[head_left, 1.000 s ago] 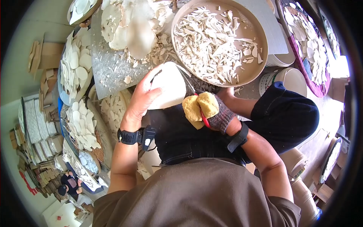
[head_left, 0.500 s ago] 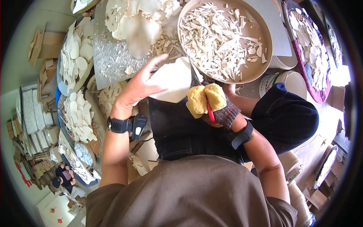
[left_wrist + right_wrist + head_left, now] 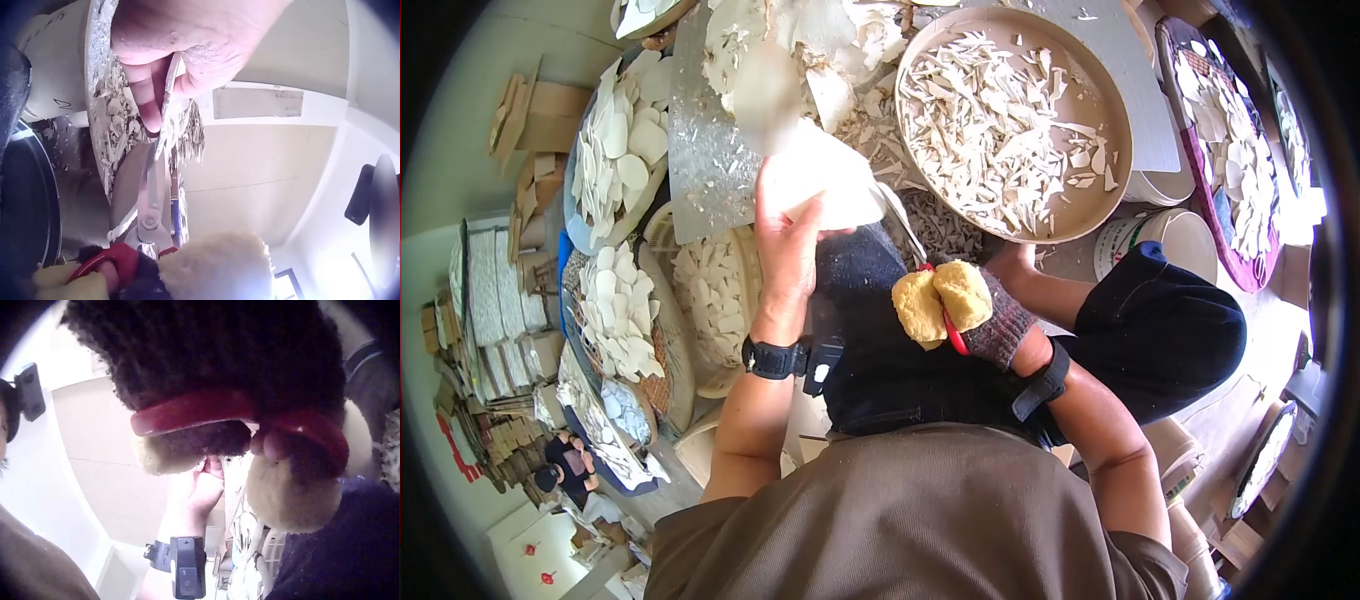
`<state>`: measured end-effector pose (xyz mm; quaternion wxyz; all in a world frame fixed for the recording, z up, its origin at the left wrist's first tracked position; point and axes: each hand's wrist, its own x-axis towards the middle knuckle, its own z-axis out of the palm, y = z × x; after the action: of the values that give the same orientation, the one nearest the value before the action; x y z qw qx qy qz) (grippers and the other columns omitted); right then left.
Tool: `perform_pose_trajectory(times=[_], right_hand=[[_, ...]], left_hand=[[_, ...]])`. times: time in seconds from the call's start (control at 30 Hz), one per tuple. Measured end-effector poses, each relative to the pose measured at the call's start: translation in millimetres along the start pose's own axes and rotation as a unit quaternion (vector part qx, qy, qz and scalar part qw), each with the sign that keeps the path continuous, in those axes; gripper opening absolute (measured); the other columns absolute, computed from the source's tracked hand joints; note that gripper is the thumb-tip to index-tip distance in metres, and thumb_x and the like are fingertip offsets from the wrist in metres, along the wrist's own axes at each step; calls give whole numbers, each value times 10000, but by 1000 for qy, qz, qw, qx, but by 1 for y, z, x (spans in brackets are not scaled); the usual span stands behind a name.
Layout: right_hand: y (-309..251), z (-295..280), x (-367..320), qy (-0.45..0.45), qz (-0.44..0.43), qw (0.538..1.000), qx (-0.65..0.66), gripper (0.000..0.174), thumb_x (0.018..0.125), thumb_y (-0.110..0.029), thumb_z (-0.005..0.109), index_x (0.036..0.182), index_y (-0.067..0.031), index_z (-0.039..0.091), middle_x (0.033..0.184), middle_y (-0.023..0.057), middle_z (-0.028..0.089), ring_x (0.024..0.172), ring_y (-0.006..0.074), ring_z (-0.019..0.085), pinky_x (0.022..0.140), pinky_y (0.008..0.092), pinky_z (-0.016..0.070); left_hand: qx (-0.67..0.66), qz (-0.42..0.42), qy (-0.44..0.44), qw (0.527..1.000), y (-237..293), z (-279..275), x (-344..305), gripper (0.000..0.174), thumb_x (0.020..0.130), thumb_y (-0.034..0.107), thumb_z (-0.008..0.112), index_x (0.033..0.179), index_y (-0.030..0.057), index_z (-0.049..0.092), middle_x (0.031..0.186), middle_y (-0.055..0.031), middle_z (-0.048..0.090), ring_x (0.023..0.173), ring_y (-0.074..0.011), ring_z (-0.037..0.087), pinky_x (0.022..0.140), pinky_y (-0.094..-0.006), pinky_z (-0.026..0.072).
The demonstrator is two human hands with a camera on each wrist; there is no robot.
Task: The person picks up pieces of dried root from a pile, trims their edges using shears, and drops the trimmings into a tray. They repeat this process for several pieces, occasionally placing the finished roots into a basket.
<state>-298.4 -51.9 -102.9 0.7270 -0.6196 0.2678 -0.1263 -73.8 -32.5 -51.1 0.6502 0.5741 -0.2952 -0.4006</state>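
- L hand (image 3: 785, 248) is shifting white piece (image 3: 830, 185) farther L of round tray (image 3: 1105, 120)
- L fingers (image 3: 805, 222) are pinching its edge
- R hand (image 3: 1005, 320), gloved, is gripping red-handled scissors (image 3: 956, 337), blades (image 3: 908, 228) nr piece

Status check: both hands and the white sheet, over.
Left hand pinching white sheet. Right hand, gloved, gripping red-handled scissors, blades at the sheet's edge. Nothing seen between blades and sheet.

White piece (image 3: 828, 182) farther forward, left hand (image 3: 788, 240) turned
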Motion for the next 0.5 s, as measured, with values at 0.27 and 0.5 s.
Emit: perform_pose_trajectory(times=[0.27, 0.5], right_hand=[[-7, -1, -6, 34, -39, 998, -39, 251, 849, -125, 627, 1065, -13, 565, 1004, 90, 626, 927, 157, 606, 830, 293, 490], [12, 3, 2, 18, -5, 971, 239, 251, 868, -131, 572, 1083, -4, 541, 995, 81, 628, 907, 179, 612, 808, 311, 488]], left_hand=[[-17, -38, -22, 999, 4, 1, 1, 644, 815, 10, 582, 1360, 82, 247, 1148, -133, 520, 867, -218, 630, 558, -304, 579], [-71, -74, -48, 994, 6, -26, 5, 211, 798, -19, 616, 1006, 12, 610, 1166, -138, 556, 983, -175, 591, 864, -266, 469]])
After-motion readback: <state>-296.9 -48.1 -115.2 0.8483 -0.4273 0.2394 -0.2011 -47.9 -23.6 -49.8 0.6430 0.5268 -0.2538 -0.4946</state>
